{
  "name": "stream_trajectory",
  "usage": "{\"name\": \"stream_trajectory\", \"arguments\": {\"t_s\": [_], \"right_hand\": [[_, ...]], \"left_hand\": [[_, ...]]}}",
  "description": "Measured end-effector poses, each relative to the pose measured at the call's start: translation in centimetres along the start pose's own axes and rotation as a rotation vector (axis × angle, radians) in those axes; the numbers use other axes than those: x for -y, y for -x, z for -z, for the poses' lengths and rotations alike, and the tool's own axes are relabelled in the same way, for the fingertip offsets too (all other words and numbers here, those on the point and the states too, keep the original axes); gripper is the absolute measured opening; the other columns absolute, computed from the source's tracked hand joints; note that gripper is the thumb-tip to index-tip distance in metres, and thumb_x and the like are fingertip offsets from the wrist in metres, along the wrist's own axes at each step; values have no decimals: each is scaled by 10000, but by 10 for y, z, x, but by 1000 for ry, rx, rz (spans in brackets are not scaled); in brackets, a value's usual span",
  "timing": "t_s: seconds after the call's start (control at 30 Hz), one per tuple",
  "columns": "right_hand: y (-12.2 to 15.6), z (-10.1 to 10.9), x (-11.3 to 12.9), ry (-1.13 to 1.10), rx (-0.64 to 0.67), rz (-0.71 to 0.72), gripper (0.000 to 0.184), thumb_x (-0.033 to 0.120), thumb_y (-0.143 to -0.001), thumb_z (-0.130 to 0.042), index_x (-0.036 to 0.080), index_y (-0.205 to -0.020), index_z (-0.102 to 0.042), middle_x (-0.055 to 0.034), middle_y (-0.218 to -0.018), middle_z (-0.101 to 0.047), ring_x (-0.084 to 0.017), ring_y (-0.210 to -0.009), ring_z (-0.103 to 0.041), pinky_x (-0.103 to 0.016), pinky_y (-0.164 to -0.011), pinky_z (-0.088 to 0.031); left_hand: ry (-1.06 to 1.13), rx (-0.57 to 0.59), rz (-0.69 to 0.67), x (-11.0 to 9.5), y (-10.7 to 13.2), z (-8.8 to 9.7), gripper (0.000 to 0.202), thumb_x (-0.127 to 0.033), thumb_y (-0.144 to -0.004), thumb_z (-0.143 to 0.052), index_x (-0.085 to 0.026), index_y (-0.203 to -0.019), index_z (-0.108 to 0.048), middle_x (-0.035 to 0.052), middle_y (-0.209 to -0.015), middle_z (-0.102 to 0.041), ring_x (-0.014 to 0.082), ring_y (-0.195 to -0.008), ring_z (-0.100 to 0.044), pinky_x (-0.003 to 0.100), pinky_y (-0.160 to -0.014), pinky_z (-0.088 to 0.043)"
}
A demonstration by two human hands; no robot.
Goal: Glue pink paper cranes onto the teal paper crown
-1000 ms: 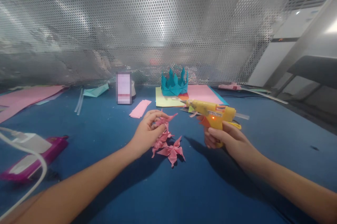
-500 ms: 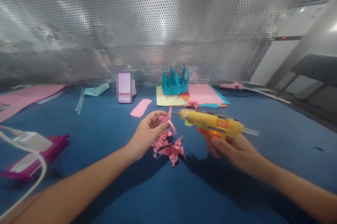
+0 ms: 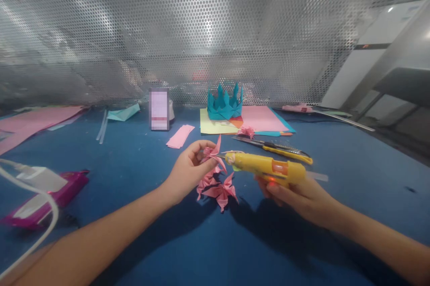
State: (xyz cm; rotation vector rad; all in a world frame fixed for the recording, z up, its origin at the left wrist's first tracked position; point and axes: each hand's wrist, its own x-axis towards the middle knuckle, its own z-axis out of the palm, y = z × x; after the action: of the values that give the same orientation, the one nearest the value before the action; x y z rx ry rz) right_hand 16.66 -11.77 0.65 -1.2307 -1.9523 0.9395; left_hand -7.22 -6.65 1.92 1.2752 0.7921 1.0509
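My left hand [image 3: 190, 169] pinches a pink folded paper flower [image 3: 218, 156] between thumb and fingers. In my right hand [image 3: 295, 198] is a yellow hot glue gun [image 3: 265, 167], its orange light lit and a clear glue stick [image 3: 317, 176] jutting from the back. The gun's nozzle points left and is at the flower; whether it touches the paper I cannot tell. Below my left hand, more pink paper flowers [image 3: 222, 192] lie on the blue table, partly hidden by the fingers.
Behind the gun lies a craft knife [image 3: 285, 151]. A teal paper crown [image 3: 225, 104] stands on coloured sheets [image 3: 262, 118], with a small pink flower [image 3: 246, 131] in front. Pink strips [image 3: 180, 136], a blurred-out phone [image 3: 159, 109], and a magenta power strip [image 3: 70, 192] with a white cable are to the left.
My right hand has brought the glue gun left and down, so its nozzle is now at the flower. The craft knife behind it has come into view. My left hand has barely moved.
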Motion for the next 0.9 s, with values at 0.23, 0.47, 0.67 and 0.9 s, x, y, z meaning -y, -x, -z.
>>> {"name": "stream_trajectory", "arguments": {"t_s": [0.23,0.47,0.67,0.9], "right_hand": [[-1,0,1,74,-12,52,426,523,-866,-396,157,-788,-599,-40,-635,-567,-109,-470,-501,-216,-440,-444],[-2,1,5,161,33,78,455,534,-887,-348,170,-734,-575,-31,-626,-563,-111,-482,-489,-220,-463,-429],[-3,3,8,227,42,90,526,581,-890,-288,170,-720,-570,-28,-607,-547,-114,-477,-488,-225,-459,-432],[-2,3,9,246,16,112,486,554,-895,-313,181,-706,-561,-24,-605,-552,-119,-490,-498,-224,-466,-437]], "left_hand": [[-28,24,32,1,0,-1,230,-183,-731,-653,-170,-924,-527,-38,-772,-546,61,-644,-529,192,-620,-429],[-42,32,26,2,0,0,191,-171,-751,-637,-165,-911,-534,-24,-783,-582,74,-693,-569,206,-682,-460],[-42,25,25,0,0,-2,182,-173,-744,-644,-168,-897,-547,-21,-786,-590,84,-704,-582,221,-704,-468],[-21,18,32,3,-1,0,188,-171,-739,-650,-174,-906,-564,-27,-802,-580,74,-713,-565,202,-691,-457]]}}
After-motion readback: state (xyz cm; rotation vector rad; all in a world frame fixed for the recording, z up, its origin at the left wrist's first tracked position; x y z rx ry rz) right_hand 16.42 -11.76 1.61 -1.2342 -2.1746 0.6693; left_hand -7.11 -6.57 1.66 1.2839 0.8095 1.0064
